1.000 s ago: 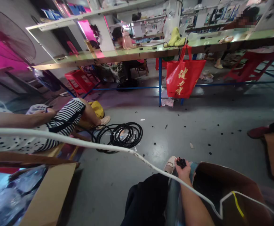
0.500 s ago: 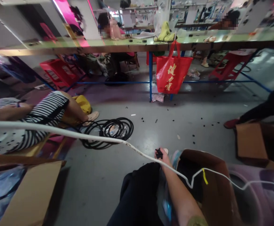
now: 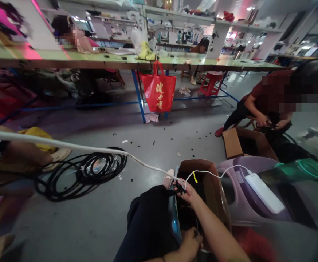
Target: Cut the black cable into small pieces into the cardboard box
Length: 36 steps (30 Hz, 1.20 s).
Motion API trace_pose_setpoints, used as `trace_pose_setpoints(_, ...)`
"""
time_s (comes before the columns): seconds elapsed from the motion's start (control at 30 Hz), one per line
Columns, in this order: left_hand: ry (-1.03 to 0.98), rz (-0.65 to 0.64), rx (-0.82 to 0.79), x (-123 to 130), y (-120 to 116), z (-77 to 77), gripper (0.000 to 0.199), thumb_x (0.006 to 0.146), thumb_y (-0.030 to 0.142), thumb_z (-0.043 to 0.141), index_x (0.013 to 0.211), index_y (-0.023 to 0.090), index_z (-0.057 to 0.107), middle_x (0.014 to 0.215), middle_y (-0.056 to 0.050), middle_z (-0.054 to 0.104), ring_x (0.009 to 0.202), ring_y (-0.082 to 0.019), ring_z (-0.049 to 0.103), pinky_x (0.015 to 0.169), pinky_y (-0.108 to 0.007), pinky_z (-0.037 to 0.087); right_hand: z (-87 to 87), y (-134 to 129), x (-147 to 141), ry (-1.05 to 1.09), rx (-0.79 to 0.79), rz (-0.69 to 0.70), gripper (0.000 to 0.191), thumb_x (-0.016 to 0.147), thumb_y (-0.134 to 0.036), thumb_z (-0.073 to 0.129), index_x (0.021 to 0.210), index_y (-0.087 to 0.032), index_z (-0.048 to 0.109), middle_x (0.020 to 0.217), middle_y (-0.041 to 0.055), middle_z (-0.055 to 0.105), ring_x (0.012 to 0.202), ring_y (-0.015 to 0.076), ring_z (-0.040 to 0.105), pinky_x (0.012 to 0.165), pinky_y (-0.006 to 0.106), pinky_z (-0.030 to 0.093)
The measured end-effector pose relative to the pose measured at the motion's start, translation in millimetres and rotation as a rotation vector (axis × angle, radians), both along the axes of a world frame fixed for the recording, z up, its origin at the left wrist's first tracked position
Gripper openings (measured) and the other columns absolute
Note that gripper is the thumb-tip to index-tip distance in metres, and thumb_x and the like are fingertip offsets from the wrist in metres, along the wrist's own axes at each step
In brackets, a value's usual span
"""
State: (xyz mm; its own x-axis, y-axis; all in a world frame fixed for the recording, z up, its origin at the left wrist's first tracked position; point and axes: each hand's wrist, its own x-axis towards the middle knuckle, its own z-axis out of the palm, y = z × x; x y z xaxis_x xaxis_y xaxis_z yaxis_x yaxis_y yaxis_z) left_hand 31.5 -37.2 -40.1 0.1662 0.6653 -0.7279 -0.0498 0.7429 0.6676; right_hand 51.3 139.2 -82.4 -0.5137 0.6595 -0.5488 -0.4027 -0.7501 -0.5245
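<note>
My right hand (image 3: 187, 193) reaches in from the lower right over an open cardboard box (image 3: 213, 174). Its fingers are closed round a small bunch of black pieces (image 3: 179, 187). Lower down, my left hand (image 3: 191, 243) is at the near side of the box with its fingers curled. A thin dark thing shows by those fingers, too unclear to name. Dark contents fill the shaded inside of the box. A white cable (image 3: 145, 164) crosses the view in front of my right hand, with a yellow tie (image 3: 195, 177) on it.
A purple plastic stool (image 3: 238, 171) bears a white power bank (image 3: 265, 193) and a green-lidded clear container (image 3: 309, 169). A co-worker (image 3: 273, 91) sits at the right by another box (image 3: 232, 143). Black hose (image 3: 87, 174) lies coiled at left. A red bag (image 3: 159, 91) hangs from the long table (image 3: 93, 64).
The view has swung right, bringing the co-worker and power bank into sight. My left hand has come into view at the box. My right hand still holds the black pieces.
</note>
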Motion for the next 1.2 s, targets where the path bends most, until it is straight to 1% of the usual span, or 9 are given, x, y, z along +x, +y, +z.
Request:
trace_pose_setpoints(0.07, 0.028, -0.032, 0.033, -1.3, -0.8, -2.5, 0.012, 0.074, 0.013, 0.058, 0.066, 0.02, 0.052, 0.058, 0.002, 0.055, 0.066, -0.017, 0.056, 0.068, -0.029, 0.04, 9.3, -10.5, 31.6, -0.049, 0.01, -0.006, 0.032, 0.073, -0.026, 0.076, 0.1, -0.021, 0.06, 0.086, 0.0002, 0.07, 0.059, 0.0102, 0.064, 0.039, 0.014, 0.036)
trace_pose_setpoints(0.2, 0.055, -0.027, 0.061, -6.0, -0.9, -3.5, 0.012, 0.074, 0.011, 0.052, 0.067, 0.02, 0.049, 0.061, 0.002, 0.053, 0.064, -0.016, 0.054, 0.067, -0.028, 0.039, 25.1, -26.3, 91.3, -0.154, 0.021, -0.059, 0.035, 0.072, -0.029, 0.077, 0.102, -0.022, 0.06, 0.089, 0.0003, 0.07, 0.06, 0.0101, 0.065, 0.038, 0.013, 0.035)
trace_pose_setpoints(0.33, 0.128, -0.038, 0.177, -14.2, -3.4, 5.8, 0.011, 0.076, 0.015, 0.05, 0.066, 0.02, 0.051, 0.067, -0.002, 0.055, 0.072, -0.017, 0.053, 0.07, -0.028, 0.039, 32.0, -41.3, 135.1, -0.2, -0.007, -0.284, 0.03, 0.076, -0.031, 0.073, 0.102, -0.023, 0.059, 0.088, 0.0003, 0.071, 0.056, 0.0092, 0.063, 0.034, 0.012, 0.03)
trace_pose_setpoints(0.43, 0.137, -0.011, 0.237, -22.0, -7.4, 17.8, 0.012, 0.077, 0.025, 0.051, 0.067, 0.019, 0.052, 0.069, -0.003, 0.056, 0.073, -0.018, 0.053, 0.072, -0.029, 0.04, 32.9, -59.3, 152.3, -0.211, -0.08, -0.422, 0.023, 0.08, -0.029, 0.069, 0.099, -0.021, 0.059, 0.083, 0.0018, 0.071, 0.052, 0.0099, 0.062, 0.033, 0.012, 0.03)
trace_pose_setpoints(0.6, 0.074, 0.007, 0.331, -35.7, -15.5, 40.0, 0.033, 0.078, 0.051, 0.056, 0.073, 0.018, 0.057, 0.074, -0.003, 0.058, 0.074, -0.019, 0.052, 0.071, -0.028, 0.04, 26.0, -93.8, 156.7, -0.156, -0.192, -0.588, 0.016, 0.084, -0.027, 0.065, 0.096, -0.019, 0.058, 0.077, 0.0019, 0.07, 0.048, 0.0093, 0.06, 0.031, 0.013, 0.028)
trace_pose_setpoints(0.7, 0.035, -0.039, 0.327, -43.6, -18.9, 51.7, 0.039, 0.079, 0.057, 0.058, 0.076, 0.018, 0.059, 0.073, -0.002, 0.057, 0.071, -0.018, 0.051, 0.067, -0.027, 0.04, 15.8, -110.4, 150.7, -0.132, -0.236, -0.622, 0.016, 0.086, -0.029, 0.064, 0.096, -0.019, 0.057, 0.075, 0.0011, 0.07, 0.046, 0.0092, 0.059, 0.03, 0.013, 0.025)
trace_pose_setpoints(0.8, 0.006, -0.084, 0.309, -48.4, -17.0, 57.1, 0.042, 0.079, 0.06, 0.059, 0.079, 0.018, 0.061, 0.073, -0.002, 0.058, 0.068, -0.017, 0.051, 0.065, -0.026, 0.04, 4.7, -120.8, 143.1, -0.143, -0.241, -0.659, 0.018, 0.084, -0.028, 0.067, 0.096, -0.02, 0.056, 0.078, 0.0014, 0.071, 0.048, 0.0099, 0.06, 0.031, 0.012, 0.025)
trace_pose_setpoints(0.97, -0.008, -0.064, 0.299, -51.7, -4.3, 51.7, 0.042, 0.077, 0.06, 0.062, 0.078, 0.018, 0.061, 0.077, -0.003, 0.062, 0.071, -0.017, 0.055, 0.067, -0.026, 0.043, -3.7, -125.1, 133.9, -0.109, -0.182, -0.738, 0.028, 0.076, -0.018, 0.072, 0.1, -0.022, 0.057, 0.082, 0.0011, 0.073, 0.056, 0.012, 0.065, 0.035, 0.013, 0.032)
trace_pose_setpoints(1.2, 0.027, -0.032, 0.237, -51.3, 9.4, 29.9, 0.046, 0.071, 0.064, 0.063, 0.076, 0.018, 0.061, 0.078, -0.005, 0.065, 0.072, -0.019, 0.058, 0.068, -0.028, 0.045, 6.5, -116.9, 133.7, -0.107, -0.213, -0.823, 0.025, 0.079, -0.015, 0.067, 0.101, -0.023, 0.057, 0.083, 0.0014, 0.073, 0.06, 0.013, 0.067, 0.039, 0.015, 0.035)
